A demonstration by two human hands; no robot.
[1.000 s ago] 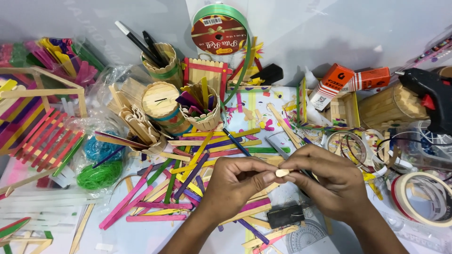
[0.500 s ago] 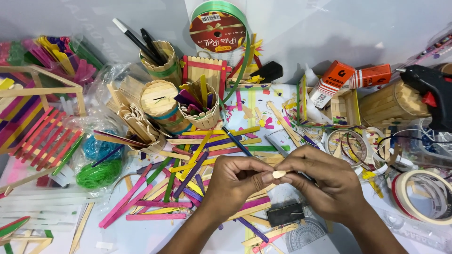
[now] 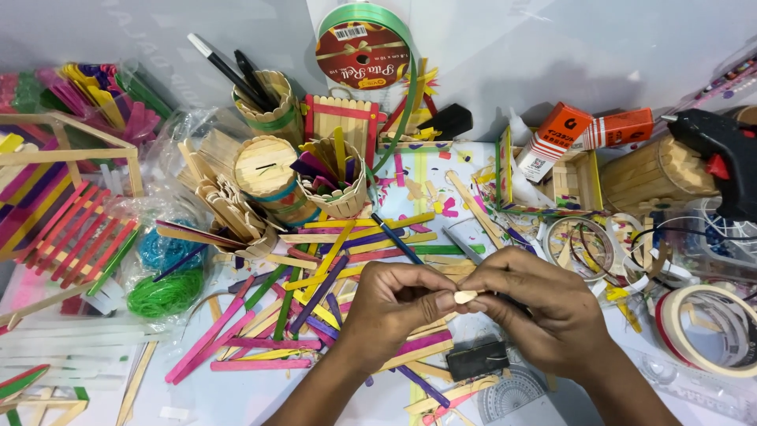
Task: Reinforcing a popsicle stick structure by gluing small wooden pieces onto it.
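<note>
My left hand (image 3: 394, 312) and my right hand (image 3: 536, 304) meet low in the middle of the view, fingertips pinched together on a small plain wooden stick piece (image 3: 465, 297), whose rounded end shows between the thumbs. Under and left of the hands lies a loose heap of coloured craft sticks (image 3: 315, 300) in pink, yellow, green and purple. A small black block (image 3: 477, 359) rests just below the hands.
Stick-built cups (image 3: 264, 170) with pens stand behind, a green ribbon spool (image 3: 363, 47) at the back, a black glue gun (image 3: 721, 154) far right, tape rolls (image 3: 710, 327) at right, a red slatted stick frame (image 3: 67, 241) and green rubber bands (image 3: 165, 292) at left.
Both hands stay pinched on the wooden piece; they have shifted very slightly, with small finger adjustments only.
</note>
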